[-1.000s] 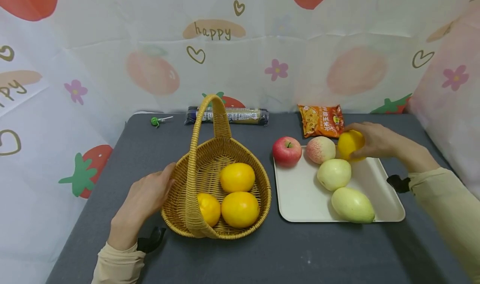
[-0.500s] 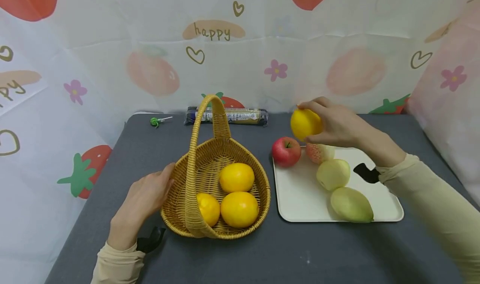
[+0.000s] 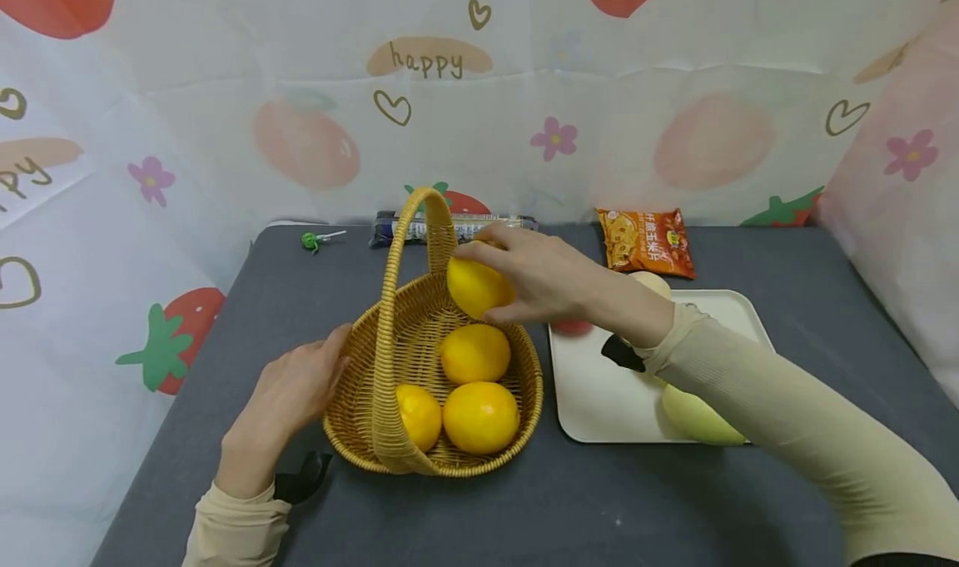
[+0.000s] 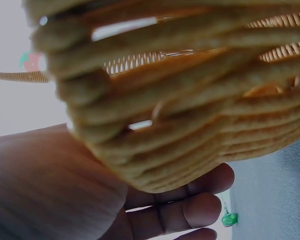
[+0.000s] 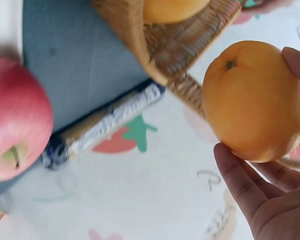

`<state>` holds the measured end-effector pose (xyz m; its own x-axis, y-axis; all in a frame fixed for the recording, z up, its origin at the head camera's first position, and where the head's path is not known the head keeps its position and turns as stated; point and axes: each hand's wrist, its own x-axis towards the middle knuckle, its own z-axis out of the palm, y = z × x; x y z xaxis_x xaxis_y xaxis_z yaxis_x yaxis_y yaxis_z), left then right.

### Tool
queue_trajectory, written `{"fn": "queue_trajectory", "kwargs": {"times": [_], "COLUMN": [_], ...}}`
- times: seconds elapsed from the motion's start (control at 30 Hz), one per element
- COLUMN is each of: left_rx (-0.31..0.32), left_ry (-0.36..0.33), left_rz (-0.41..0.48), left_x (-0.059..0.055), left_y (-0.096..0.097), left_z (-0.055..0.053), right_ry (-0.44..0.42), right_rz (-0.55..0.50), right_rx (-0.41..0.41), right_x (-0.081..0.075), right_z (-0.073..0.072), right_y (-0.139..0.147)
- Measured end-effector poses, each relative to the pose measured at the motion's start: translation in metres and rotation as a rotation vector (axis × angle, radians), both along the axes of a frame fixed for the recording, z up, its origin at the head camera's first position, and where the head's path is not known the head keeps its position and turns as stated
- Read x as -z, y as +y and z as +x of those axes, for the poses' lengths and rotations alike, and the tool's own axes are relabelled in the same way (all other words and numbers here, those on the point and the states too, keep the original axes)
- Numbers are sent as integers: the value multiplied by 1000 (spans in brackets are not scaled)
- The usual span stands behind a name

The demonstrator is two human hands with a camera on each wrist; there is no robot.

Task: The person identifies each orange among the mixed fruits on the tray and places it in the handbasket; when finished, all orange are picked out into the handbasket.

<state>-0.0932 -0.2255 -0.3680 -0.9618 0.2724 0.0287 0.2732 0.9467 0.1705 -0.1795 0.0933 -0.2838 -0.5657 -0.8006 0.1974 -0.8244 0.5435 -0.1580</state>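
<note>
A yellow wicker basket (image 3: 421,338) with a tall arched handle holds several oranges (image 3: 481,418). Over its far right rim, my right hand (image 3: 553,274) pinches another orange (image 3: 472,290); the right wrist view shows this orange (image 5: 255,102) between thumb and fingertips, stem end facing the camera. My left hand (image 3: 294,384) rests against the basket's left outer side. In the left wrist view, its slightly bent fingers (image 4: 202,209) show past the woven wall (image 4: 155,145), while the thumb is hidden.
Right of the basket, a white tray (image 3: 599,400) carries a red apple (image 5: 15,120) and a pale green oblong fruit (image 3: 697,417); my right arm covers much of it. Behind are an orange snack bag (image 3: 648,242), a dark long packet (image 3: 385,229) and a green lollipop (image 3: 311,241).
My right hand has carried the orange leftward from the tray's far side, above the apple, to the basket's rim. The left hand and basket have stayed in place.
</note>
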Motion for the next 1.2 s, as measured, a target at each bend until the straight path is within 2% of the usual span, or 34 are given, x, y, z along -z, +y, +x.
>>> {"fn": "queue_trajectory", "kwargs": {"times": [0.2, 0.4, 0.63, 0.7, 0.77, 0.87, 0.97, 1.03, 1.13, 1.2], "left_rx": [-2, -1, 8, 12, 14, 14, 8, 3, -2, -3], "left_ry": [-9, -2, 11, 12, 12, 6, -7, -14, -20, -22], "left_rz": [3, 5, 6, 10, 13, 19, 16, 14, 12, 11], "left_x": [-1, 0, 0, 0, 0, 0, 0, -1, -1, -1], "left_y": [2, 0, -1, 0, 0, 0, 0, 0, 0, 0], "left_z": [0, 0, 1, 0, 0, -1, -1, -1, -1, 0], "right_ry": [-22, -26, 98, 110, 64, -58, -208, -279, -342, -352], "right_rz": [67, 74, 65, 101, 157, 261, 297, 309, 316, 321], "right_rx": [-33, -50, -44, -36, -29, -33, -59, -84, -118, -134], "right_x": [12, 19, 26, 27, 27, 28, 32, 35, 39, 41], "right_z": [1, 2, -6, -8, -9, -10, -11, -11, -10, -9], "right_y": [-28, -53, -75, -78, -81, -82, -83, -85, -87, -90]}}
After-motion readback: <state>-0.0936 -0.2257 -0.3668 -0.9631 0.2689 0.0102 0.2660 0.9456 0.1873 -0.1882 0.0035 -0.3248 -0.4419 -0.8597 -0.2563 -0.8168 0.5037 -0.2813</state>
